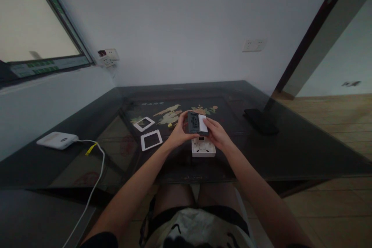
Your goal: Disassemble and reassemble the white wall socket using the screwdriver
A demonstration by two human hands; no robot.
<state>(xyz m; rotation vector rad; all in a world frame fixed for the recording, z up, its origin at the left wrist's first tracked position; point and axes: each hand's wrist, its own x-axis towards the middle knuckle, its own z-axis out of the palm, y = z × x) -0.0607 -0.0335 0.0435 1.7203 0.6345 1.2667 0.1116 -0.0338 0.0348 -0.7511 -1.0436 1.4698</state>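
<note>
Between both hands is a wall switch module (193, 122), dark grey with raised marks on its left part and a white rocker plate (202, 123) on its right part. My left hand (180, 131) is closed around its left side, thumb and fingers at its edges. My right hand (216, 131) grips the right side, with the thumb lying on the white plate. Just below the module, a white back box (203, 149) stands on the table, its upper edge partly hidden by the hands. Two white square frames, an upper one (144, 119) and a lower one (161, 140), lie left of my left hand.
A small yellow piece (170, 126) lies beside my left hand. On the dark glossy table (232, 166), a white power bank (57, 140) with a white cable (102, 162) sits at left. A black flat object (260, 121) lies at right. Wall sockets (254, 45) are behind.
</note>
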